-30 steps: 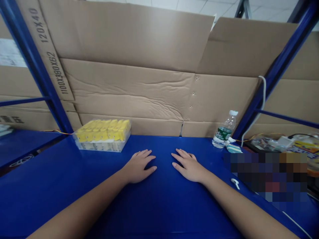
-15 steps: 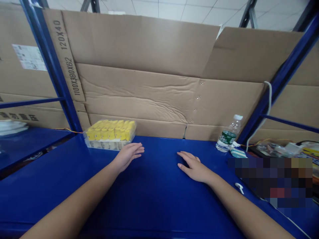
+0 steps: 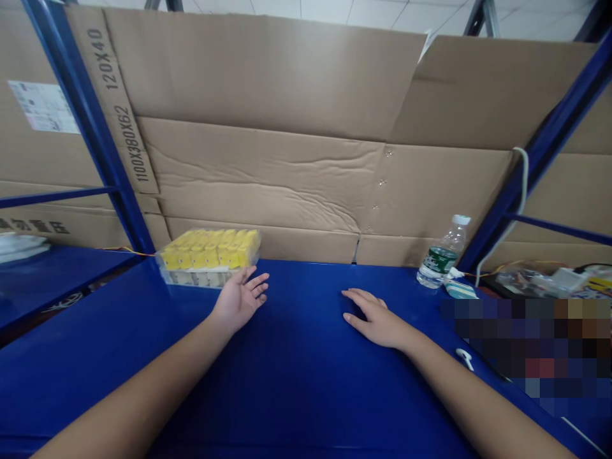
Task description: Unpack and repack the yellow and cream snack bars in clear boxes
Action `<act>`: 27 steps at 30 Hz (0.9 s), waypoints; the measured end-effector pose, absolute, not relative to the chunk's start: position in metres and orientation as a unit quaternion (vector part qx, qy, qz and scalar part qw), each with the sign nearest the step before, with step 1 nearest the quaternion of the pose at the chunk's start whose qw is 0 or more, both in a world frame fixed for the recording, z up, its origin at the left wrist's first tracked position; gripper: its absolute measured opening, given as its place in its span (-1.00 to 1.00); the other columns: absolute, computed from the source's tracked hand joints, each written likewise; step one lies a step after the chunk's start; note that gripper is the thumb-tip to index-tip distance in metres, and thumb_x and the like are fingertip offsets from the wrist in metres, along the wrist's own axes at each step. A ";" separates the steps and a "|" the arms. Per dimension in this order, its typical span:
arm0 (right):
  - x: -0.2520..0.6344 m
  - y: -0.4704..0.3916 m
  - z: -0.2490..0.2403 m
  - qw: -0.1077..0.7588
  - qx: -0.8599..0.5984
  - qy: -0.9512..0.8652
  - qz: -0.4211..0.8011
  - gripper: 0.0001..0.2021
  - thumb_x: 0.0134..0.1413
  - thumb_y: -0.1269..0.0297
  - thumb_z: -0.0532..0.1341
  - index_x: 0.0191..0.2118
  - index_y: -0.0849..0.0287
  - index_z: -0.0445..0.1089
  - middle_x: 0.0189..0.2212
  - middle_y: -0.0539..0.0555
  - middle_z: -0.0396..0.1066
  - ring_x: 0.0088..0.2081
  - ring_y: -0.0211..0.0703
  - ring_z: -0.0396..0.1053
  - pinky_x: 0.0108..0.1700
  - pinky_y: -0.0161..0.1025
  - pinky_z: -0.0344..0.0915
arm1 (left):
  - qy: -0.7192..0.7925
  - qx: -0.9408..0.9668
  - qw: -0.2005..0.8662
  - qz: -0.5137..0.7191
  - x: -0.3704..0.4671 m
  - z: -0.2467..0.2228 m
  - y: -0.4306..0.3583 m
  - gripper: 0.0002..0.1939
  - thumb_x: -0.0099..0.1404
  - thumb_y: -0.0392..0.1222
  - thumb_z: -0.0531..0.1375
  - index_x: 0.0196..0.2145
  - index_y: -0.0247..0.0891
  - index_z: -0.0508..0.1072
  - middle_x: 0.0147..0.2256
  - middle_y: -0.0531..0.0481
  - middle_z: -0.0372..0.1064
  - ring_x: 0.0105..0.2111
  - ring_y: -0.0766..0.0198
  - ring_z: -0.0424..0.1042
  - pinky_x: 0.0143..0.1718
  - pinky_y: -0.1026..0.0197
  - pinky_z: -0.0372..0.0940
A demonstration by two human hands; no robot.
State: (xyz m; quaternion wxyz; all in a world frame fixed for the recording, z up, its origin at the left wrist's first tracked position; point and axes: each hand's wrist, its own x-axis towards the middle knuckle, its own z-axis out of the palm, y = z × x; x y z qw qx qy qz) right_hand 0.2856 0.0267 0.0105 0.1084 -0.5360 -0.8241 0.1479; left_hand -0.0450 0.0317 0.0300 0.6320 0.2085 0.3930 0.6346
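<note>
Left hand just beside the clear pack of yellow items far left on the table, fingers apart and empty, right hand flat, fingers loosely spread; probably light, slippery, best gripped across its short sides.

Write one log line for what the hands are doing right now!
left hand: open, beside clear box of yellow packs | right hand: flat on blue table | water bottle: upright, far right
</note>
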 end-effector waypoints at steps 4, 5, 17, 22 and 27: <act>0.286 0.027 0.009 0.107 -0.534 -0.825 0.148 -0.36 0.28 -0.06 0.05 0.38 0.10 0.10 0.39 0.27 0.03 0.40 0.14 -0.05 0.34 0.21 -0.11 | 0.416 0.191 0.619 0.638 -0.046 0.025 0.040 -0.74 0.41 -0.10 0.17 -0.02 -0.27 0.38 -0.24 0.01 0.40 -0.45 0.38 0.36 -0.50 0.30 0.32; 0.286 0.027 0.009 0.106 -0.534 -0.826 0.146 -0.36 0.28 -0.06 0.04 0.38 0.10 0.10 0.39 0.27 0.02 0.40 0.15 -0.05 0.34 0.22 -0.11 | 0.418 0.188 0.618 0.639 -0.046 0.024 0.043 -0.74 0.40 -0.10 0.19 -0.03 -0.28 0.39 -0.25 0.02 0.39 -0.45 0.38 0.36 -0.49 0.30 0.33; 0.285 0.031 0.004 0.103 -0.537 -0.828 0.127 -0.37 0.27 -0.07 0.02 0.37 0.07 0.11 0.38 0.24 0.04 0.39 0.16 -0.03 0.33 0.21 -0.08 | 0.399 0.173 0.627 0.646 -0.046 0.020 0.057 -0.72 0.39 -0.07 0.21 -0.04 -0.29 0.41 -0.18 -0.03 0.42 -0.33 0.31 0.44 -0.35 0.20 0.43; 0.285 0.030 0.005 0.108 -0.540 -0.824 0.133 -0.36 0.26 -0.10 0.04 0.37 0.07 0.11 0.38 0.24 0.04 0.39 0.17 -0.03 0.34 0.20 -0.09 | 0.419 0.190 0.622 0.634 -0.042 0.017 0.054 -0.70 0.38 -0.08 0.22 -0.01 -0.28 0.41 -0.11 -0.07 0.42 -0.25 0.25 0.46 -0.27 0.14 0.45; 0.286 0.030 0.006 0.121 -0.536 -0.824 0.141 -0.36 0.25 -0.05 0.07 0.36 0.10 0.11 0.36 0.25 0.06 0.38 0.15 0.00 0.34 0.19 -0.06 | 0.434 0.221 0.640 0.594 -0.028 0.018 0.042 -0.72 0.38 -0.08 0.21 -0.04 -0.29 0.41 -0.15 -0.04 0.42 -0.30 0.29 0.45 -0.33 0.18 0.44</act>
